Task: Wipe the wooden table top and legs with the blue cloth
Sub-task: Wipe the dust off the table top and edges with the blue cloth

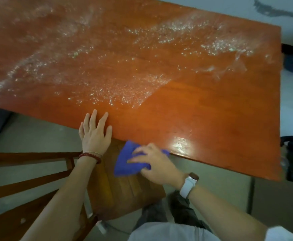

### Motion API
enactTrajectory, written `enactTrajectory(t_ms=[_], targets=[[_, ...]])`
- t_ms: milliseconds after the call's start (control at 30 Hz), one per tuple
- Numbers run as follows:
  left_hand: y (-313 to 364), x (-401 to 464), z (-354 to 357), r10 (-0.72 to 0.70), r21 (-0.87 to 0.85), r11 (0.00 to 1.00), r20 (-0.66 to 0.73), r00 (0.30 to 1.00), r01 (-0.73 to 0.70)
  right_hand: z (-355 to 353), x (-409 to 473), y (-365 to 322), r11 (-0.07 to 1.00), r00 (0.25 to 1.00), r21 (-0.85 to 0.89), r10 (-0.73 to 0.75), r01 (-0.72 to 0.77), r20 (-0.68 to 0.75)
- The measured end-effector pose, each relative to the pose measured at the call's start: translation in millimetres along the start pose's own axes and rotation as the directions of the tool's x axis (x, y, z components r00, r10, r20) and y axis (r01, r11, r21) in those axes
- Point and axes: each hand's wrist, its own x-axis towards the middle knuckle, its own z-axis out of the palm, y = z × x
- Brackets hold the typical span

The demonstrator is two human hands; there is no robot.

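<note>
Right hand (155, 162): fingers curled over blue cloth (126, 161), holding it at the table's near edge. Left hand (94, 132): flat, fingers straight, resting on table (211, 119) just beside. Beyond both hands: wet droplets (118, 94) across tabletop. Below hands: wooden chair (125, 192).

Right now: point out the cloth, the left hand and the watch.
cloth (125, 159), head view, bare blue fold left of the fingers.
left hand (94, 134), head view, back of the hand.
watch (188, 184), head view, white strap.
</note>
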Motion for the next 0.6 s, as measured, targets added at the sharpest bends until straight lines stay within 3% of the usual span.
enactTrajectory(t_ms=[33, 67, 133, 267, 433, 533, 600], targets=[[0, 0, -1, -0.022, -0.003, 1.000, 0.001, 1.000, 0.022, 2, -5, -6, 0.990, 0.995, 0.140, -0.013, 0.000, 0.095], [2, 0, -2, -0.044, -0.007, 0.999, 0.002, 0.999, 0.044, -4, -10, -7, 0.971, 0.995, 0.236, 0.011, -0.034, 0.096], [15, -2, -3, -0.079, -0.034, 0.996, -0.021, 0.997, 0.078, -27, -24, -1, 0.926, 0.986, 0.357, 0.152, -0.120, -0.065], [62, -8, 2, -0.063, -0.085, 0.995, -0.068, 0.996, 0.057, -88, -44, 31, 0.771, 0.769, 0.541, 0.557, -0.337, -0.314], [136, -22, 28, 0.077, -0.100, 0.992, -0.020, 0.997, -0.078, -128, -76, 91, 0.726, 0.634, 0.463, 0.679, -0.508, -0.370], [177, -24, 45, 0.141, -0.088, 0.987, 0.047, 0.989, -0.137, -147, -89, 116, 0.794, 0.570, 0.326, 0.600, -0.514, -0.562], [201, -22, 56, 0.182, -0.067, 0.982, 0.068, 0.981, -0.178, -167, -93, 136, 0.800, 0.462, 0.286, 0.552, -0.527, -0.694]])
